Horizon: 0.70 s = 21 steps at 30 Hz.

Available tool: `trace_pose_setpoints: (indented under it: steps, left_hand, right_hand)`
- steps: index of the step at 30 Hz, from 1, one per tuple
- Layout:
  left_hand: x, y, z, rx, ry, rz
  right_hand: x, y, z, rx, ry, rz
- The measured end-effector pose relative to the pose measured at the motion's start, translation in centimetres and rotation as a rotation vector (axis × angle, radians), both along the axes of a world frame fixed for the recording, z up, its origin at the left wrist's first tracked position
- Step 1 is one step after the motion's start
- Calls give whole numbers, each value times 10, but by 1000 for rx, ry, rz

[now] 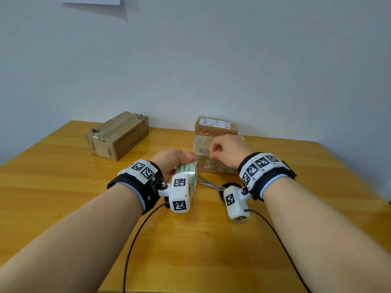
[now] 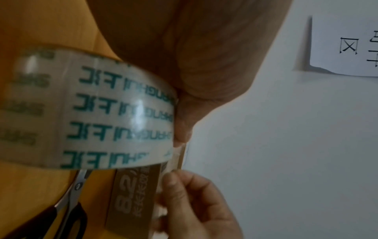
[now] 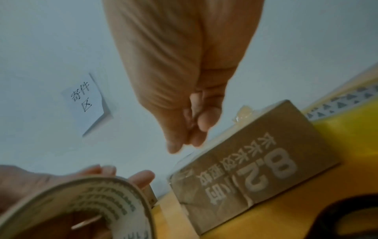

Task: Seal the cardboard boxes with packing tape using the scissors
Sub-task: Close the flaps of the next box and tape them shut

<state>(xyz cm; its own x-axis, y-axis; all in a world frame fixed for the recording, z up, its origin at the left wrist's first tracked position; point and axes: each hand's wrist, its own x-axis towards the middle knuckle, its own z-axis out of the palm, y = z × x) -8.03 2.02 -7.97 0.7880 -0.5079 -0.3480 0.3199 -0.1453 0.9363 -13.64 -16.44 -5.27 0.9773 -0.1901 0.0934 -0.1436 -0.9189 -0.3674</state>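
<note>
My left hand grips a roll of clear packing tape printed with green letters, held on edge just above the table. In the left wrist view the roll fills the left side. My right hand pinches the loose tape end just right of the roll, in front of the near cardboard box; the right fingers show in the left wrist view and the box in the right wrist view. A smaller labelled box sits on top of it. Black-handled scissors lie on the table under my hands.
A second, worn cardboard box lies at the back left of the yellow wooden table. Two black cables trail from the wrist cameras over the near part of the table. A paper note hangs on the wall behind.
</note>
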Motion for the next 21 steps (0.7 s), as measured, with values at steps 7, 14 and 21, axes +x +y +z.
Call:
trace_pose_setpoints:
  steps: [7,14,21]
  left_hand:
    - [13,1,-7,-70,8,-30]
    - [16,-5,-12,-73,42,-139]
    - [20,-11,-10,-13,-30,-124]
  right_hand:
    - [33,8,-20,13,-16,41]
    - [44,10,-31,109,-32,11]
    - [51,10,-36,-11,-43,10]
